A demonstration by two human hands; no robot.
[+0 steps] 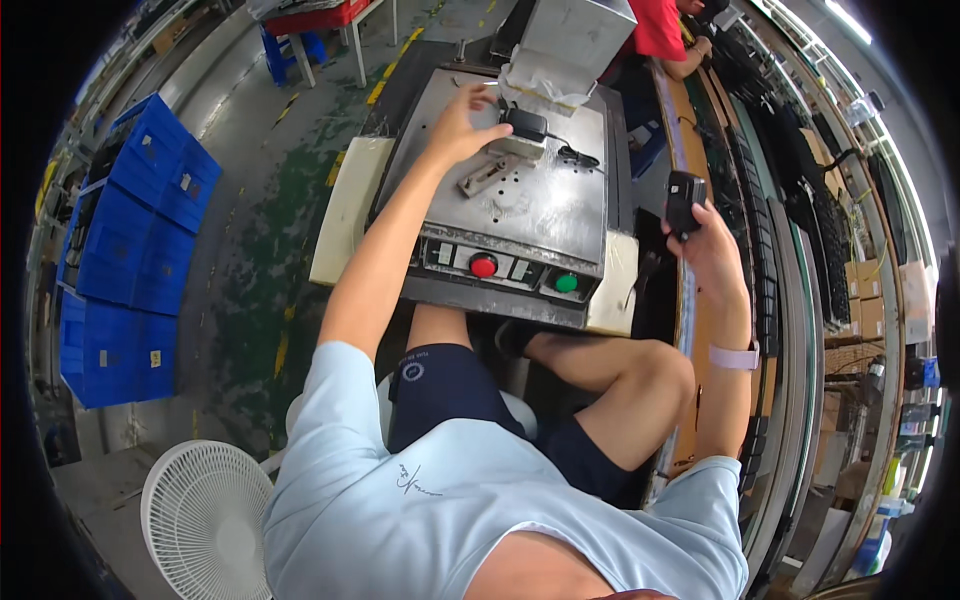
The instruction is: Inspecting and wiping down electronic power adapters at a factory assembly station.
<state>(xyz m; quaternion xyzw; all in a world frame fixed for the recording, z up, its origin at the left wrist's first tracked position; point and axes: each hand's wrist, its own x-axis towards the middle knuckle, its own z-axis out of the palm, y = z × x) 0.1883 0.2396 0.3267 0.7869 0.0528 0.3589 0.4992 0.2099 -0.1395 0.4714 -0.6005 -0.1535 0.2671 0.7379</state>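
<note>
Left fingers [473, 98] spread by adapter [525, 124], right fingers [704, 217] around device [685, 198]; blue bins [158, 250], contents unclear

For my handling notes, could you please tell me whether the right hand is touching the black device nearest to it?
Touching: the head view shows the right hand with its fingers against the lower part of the black device.

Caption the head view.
Left hand beside a black corded device on a metal machine; right hand holding a black gadget.

Scuffed, glossy metal worktop [560, 212]; smooth plastic adapter [526, 123], far; smooth plastic device [685, 203], right; matt plastic crates [153, 255], left; soft-looking, matt cloth shirt [430, 500], near
</note>
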